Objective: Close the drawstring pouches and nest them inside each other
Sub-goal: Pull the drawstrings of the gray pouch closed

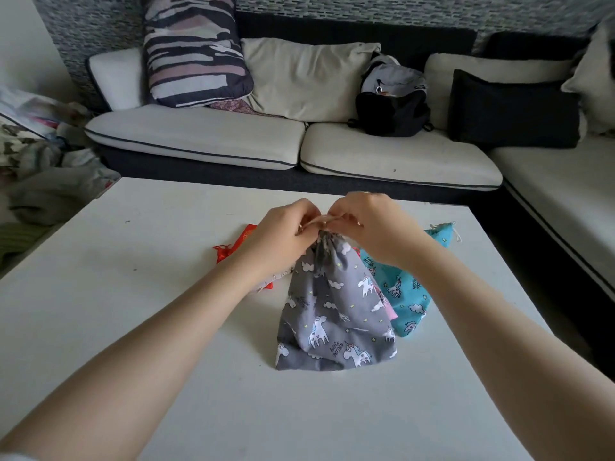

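Observation:
A grey unicorn-print drawstring pouch [336, 311] lies on the white table [166, 294], its mouth gathered tight at the far end. My left hand [283, 232] and my right hand [369, 224] meet over that gathered mouth, and each pinches the pale drawstring there. A blue unicorn pouch [404, 294] lies just right of the grey one, partly under my right wrist. A red pouch [233, 249] peeks out behind my left hand, mostly hidden. A sliver of pink fabric [391, 311] shows between the grey and blue pouches.
A corner sofa [233, 138] with cushions and a black-and-grey backpack [392, 101] stands beyond the table's far edge. A heap of clothes [36, 154] lies on the left. The table's near half holds only my forearms.

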